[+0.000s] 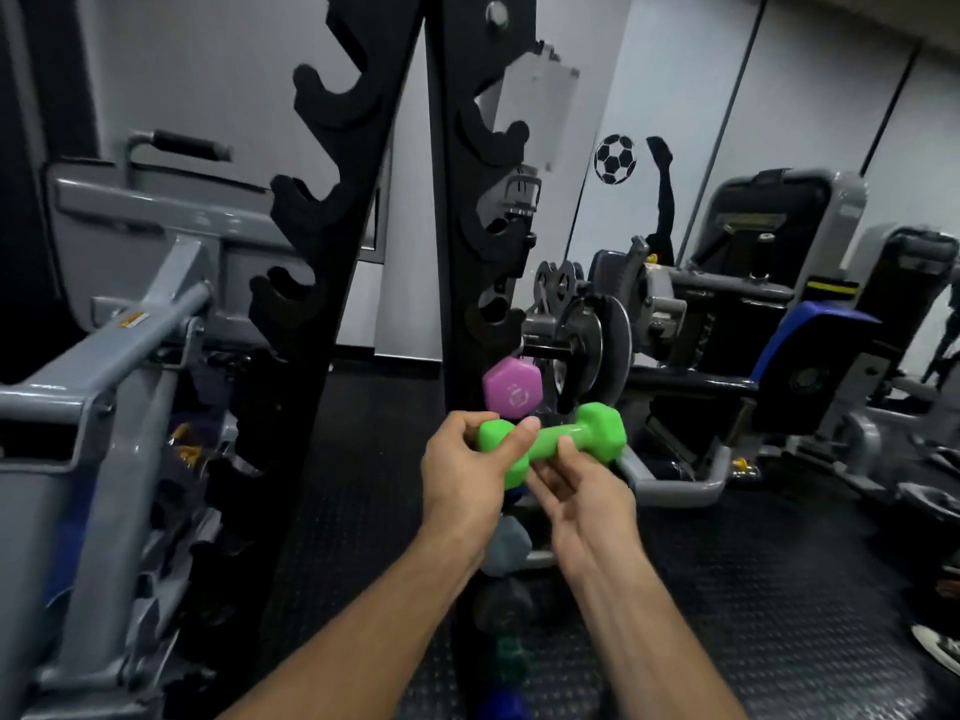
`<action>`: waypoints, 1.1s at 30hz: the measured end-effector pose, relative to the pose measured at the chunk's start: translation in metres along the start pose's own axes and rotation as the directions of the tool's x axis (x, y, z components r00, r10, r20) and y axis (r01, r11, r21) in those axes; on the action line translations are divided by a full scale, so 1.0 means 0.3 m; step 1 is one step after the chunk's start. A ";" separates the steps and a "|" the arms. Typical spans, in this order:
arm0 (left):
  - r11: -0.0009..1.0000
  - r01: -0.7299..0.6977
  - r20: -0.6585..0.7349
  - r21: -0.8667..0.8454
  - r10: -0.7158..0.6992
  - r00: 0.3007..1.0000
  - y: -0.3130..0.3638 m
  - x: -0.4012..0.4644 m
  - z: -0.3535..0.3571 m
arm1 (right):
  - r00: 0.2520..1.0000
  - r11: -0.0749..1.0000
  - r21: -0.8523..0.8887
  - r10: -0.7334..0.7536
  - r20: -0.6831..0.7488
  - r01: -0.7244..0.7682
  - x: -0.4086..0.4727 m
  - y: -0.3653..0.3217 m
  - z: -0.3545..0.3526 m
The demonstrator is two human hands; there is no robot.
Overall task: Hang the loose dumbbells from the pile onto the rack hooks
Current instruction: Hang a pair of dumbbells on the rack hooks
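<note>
A bright green dumbbell (pixel 556 439) is held level in front of the black rack (pixel 457 241), in the lower middle of the head view. My left hand (pixel 467 475) grips its left head, thumb across the top. My right hand (pixel 576 485) holds the bar from below with curled fingers. A pink dumbbell (pixel 511 389) hangs on a rack hook just above and behind the green one. Several empty black hooks (pixel 493 142) climb the right upright, and more line the left upright (pixel 311 200). Below my hands, grey and dark dumbbells (pixel 506 548) hang on lower hooks, blurred.
A grey weight machine (pixel 130 330) stands close on the left. Plate-loaded machines (pixel 597 335) and a blue padded seat (pixel 810 335) fill the right side. Black rubber flooring (pixel 779 589) lies below. A shoe (pixel 940 646) shows at the right edge.
</note>
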State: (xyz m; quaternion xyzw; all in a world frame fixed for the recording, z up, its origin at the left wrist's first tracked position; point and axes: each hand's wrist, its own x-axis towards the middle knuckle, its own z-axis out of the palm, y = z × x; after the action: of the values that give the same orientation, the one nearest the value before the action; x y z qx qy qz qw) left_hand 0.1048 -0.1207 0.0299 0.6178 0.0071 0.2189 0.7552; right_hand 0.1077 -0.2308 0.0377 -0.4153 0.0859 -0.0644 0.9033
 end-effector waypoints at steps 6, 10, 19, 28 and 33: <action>0.970 -0.219 0.138 0.105 0.204 0.969 0.195 0.138 -0.005 | 0.993 0.986 -0.135 -0.107 -0.052 0.099 0.149 -0.224 0.187; 0.940 -0.222 -0.069 0.261 0.247 0.967 0.323 0.280 -0.030 | 0.991 0.896 -0.423 -0.124 0.049 0.133 0.259 -0.389 0.342; 0.997 -0.015 0.218 0.081 -0.003 0.976 0.249 0.488 -0.015 | 0.986 0.656 -0.754 0.094 0.141 0.045 0.409 -0.406 0.564; 0.999 0.001 0.265 0.050 -0.015 0.964 0.245 0.477 -0.038 | 0.953 0.614 -0.776 0.120 0.277 0.148 0.507 -0.349 0.520; 1.000 0.007 0.285 0.017 -0.011 0.958 0.253 0.470 -0.038 | 0.960 0.631 -0.761 0.092 0.266 0.150 0.523 -0.306 0.500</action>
State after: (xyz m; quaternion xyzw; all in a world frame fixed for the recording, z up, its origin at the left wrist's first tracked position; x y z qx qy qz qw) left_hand 0.2047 -0.0514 0.1351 0.6489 -0.0973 0.1241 0.7444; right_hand 0.2883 -0.2086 0.1876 -0.7686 -0.0300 0.0232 0.6386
